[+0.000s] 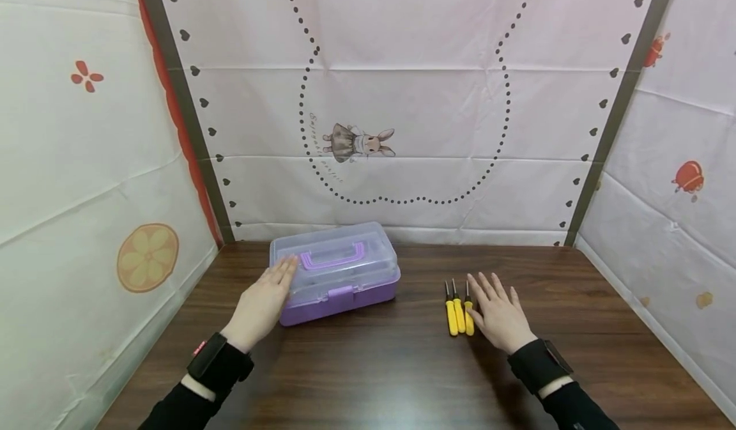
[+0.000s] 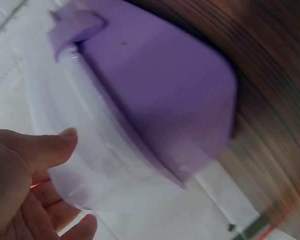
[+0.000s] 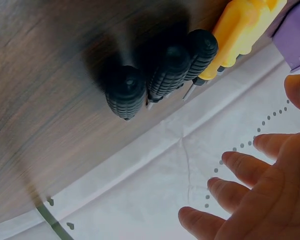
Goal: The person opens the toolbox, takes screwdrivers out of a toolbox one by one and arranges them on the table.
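Observation:
A purple toolbox [image 1: 368, 296] with a clear lid [image 1: 339, 278] and a purple carry handle [image 1: 336, 261] stands closed on the table, left of centre. My left hand [image 1: 261, 305] is at the lid's left end with its fingers extended; whether it touches the lid I cannot tell. To the right lie three yellow-handled screwdrivers [image 1: 460, 316], shafts pointing away from me. Over their right side hovers my right hand [image 1: 499, 312], fingers spread, holding nothing. Beneath it are black-handled screwdrivers [image 3: 125, 92], seen in the right wrist view and hidden by the hand in the head view.
A dark wood table [image 1: 368, 379] lies under everything. White printed cloth walls rise behind it [image 1: 414, 110], on the left [image 1: 69, 181] and on the right [image 1: 650, 225]. The toolbox stands near the back wall.

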{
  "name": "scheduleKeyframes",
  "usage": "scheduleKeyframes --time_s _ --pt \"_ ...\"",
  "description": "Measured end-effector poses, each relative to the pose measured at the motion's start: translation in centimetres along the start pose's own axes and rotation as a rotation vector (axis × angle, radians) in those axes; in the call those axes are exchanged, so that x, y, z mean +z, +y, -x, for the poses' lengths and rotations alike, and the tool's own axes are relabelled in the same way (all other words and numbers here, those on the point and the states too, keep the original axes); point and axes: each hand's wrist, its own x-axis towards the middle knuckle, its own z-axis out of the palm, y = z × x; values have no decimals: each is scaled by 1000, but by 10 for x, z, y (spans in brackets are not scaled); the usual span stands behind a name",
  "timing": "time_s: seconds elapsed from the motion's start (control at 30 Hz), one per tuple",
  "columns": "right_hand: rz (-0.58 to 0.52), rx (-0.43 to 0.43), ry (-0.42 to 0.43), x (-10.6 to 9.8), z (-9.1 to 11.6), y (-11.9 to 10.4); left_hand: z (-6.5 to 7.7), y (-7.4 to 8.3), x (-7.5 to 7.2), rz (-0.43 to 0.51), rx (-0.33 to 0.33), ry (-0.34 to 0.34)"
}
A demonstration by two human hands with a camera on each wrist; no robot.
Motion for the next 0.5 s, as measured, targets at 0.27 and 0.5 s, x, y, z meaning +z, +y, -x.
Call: scheduleKeyframes --time_s 0.27,0.5 --pt "-26 -5 -12 -2 0 -1 -15 -40 24 3 -77 2" --pt "-33 -11 -19 0 -2 -2 -27 -57 30 23 -140 -35"
